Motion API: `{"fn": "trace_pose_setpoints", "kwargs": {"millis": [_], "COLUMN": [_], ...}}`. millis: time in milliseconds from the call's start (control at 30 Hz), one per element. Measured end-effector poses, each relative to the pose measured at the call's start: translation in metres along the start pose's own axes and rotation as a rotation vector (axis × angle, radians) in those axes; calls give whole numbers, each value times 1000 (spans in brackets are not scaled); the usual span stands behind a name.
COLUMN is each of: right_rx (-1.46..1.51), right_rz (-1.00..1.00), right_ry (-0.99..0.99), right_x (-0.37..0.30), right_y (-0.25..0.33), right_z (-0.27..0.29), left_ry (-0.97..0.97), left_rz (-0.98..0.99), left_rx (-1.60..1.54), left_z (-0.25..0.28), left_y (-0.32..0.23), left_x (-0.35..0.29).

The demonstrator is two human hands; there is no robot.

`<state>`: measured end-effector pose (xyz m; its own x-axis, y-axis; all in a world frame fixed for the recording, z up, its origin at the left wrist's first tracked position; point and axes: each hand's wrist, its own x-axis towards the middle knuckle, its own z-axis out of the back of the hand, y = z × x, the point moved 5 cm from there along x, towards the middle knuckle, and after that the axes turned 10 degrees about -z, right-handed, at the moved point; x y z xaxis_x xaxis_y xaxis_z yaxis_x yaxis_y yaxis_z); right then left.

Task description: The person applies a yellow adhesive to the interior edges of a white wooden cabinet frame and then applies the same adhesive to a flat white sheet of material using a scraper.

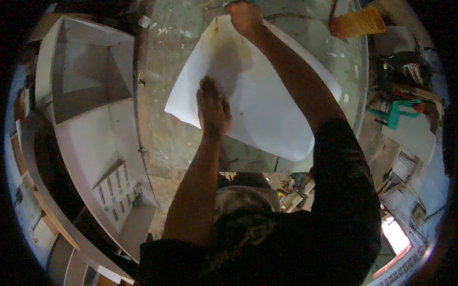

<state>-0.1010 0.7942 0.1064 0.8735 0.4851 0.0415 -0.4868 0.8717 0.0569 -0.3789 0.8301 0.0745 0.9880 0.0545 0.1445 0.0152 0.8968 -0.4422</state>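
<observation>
A large white sheet (274, 102) lies at a slant on a worn grey-green tabletop (164, 66). Yellow-brown stains mark its far end, and its near right corner curls over the table's near edge. My left hand (214, 110) rests on the sheet's left part, palm down, with the fingers stretched out. At the far corner, my right hand (245, 19) is closed on the sheet's edge, the arm reaching across its right side. The fingertips of that hand are partly hidden.
An orange-yellow plastic container (358, 22) lies tilted at the table's far right. Left of the table stands a tall whitish open cabinet (88, 114). A green plastic stool (395, 113) and assorted clutter are on the right. White paint spots dot the tabletop.
</observation>
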Motion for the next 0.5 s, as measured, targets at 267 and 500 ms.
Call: {"fn": "trace_pose_setpoints", "kwargs": {"millis": [267,500], "right_rx": [49,9], "right_rz": [79,-133], "right_ry": [-50,102], "right_x": [-89,-55], "right_y": [1,11], "right_z": [-17,26], "left_ry": [-52,13], "left_rz": [20,16], "left_rx": [-37,49], "left_z": [0,-11], "left_y": [8,15], "left_x": [-6,-12]}}
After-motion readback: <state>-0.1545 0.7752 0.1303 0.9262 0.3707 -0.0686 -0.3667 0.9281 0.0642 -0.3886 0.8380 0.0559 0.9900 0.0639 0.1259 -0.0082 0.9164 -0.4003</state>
